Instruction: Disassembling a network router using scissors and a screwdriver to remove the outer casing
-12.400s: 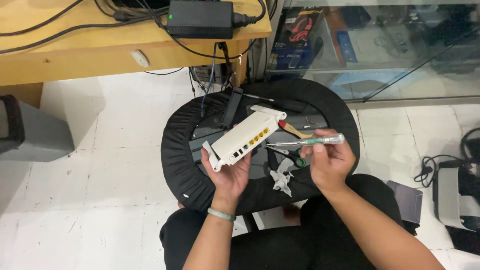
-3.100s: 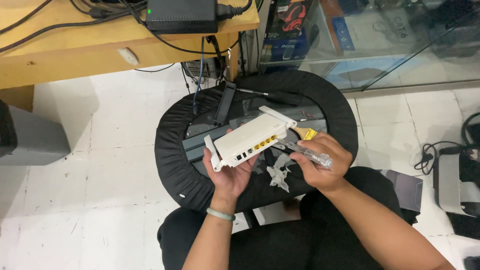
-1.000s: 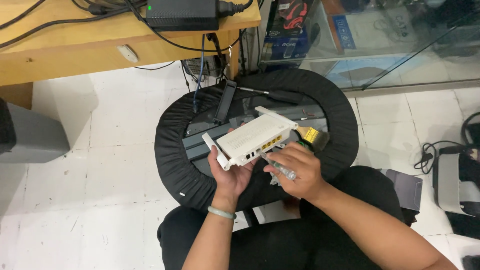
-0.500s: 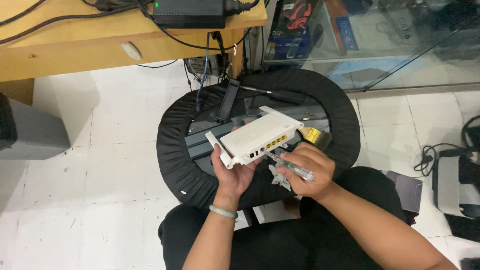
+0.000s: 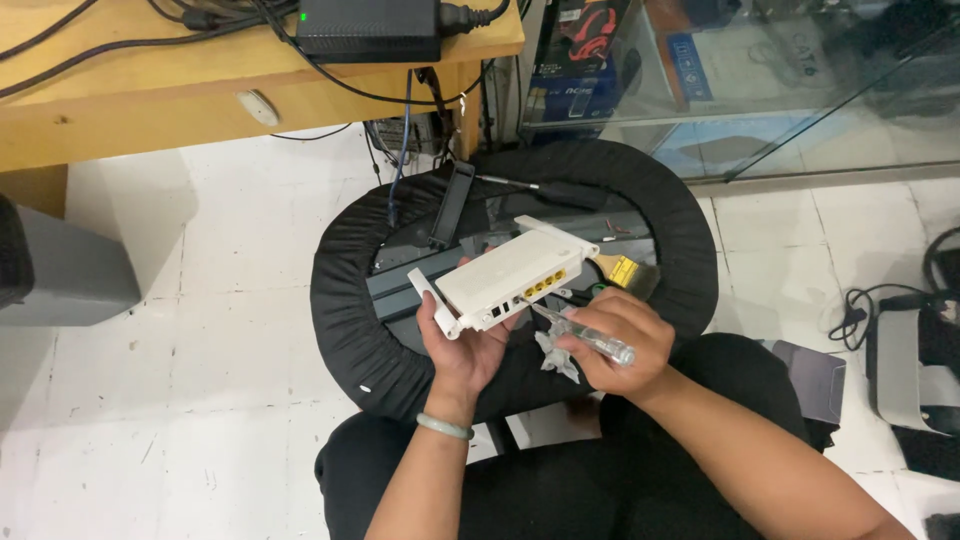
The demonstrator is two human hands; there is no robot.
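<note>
My left hand (image 5: 462, 350) holds a white router (image 5: 510, 277) from below, its row of yellow ports facing me and its antennas folded along the sides. My right hand (image 5: 612, 340) grips a screwdriver with a clear handle (image 5: 598, 343); its shaft points up-left toward the router's port side. Both hands hover over a round black padded stool (image 5: 345, 300) that serves as a work surface. A crumpled grey-white piece (image 5: 556, 355) lies just under my right hand. A pale green bracelet sits on my left wrist.
On the stool lie a paintbrush with a yellow ferrule (image 5: 628, 272), a black screwdriver (image 5: 545, 190) and a black strap (image 5: 450, 205). A wooden desk (image 5: 200, 100) with a black power adapter (image 5: 368, 28) and cables stands behind. A glass cabinet (image 5: 760, 80) is at right, a grey box (image 5: 60, 265) at left.
Over the last seconds my right hand brought the screwdriver down from beside the router to just below its port side. The router stays held in my left hand, slightly shifted.
</note>
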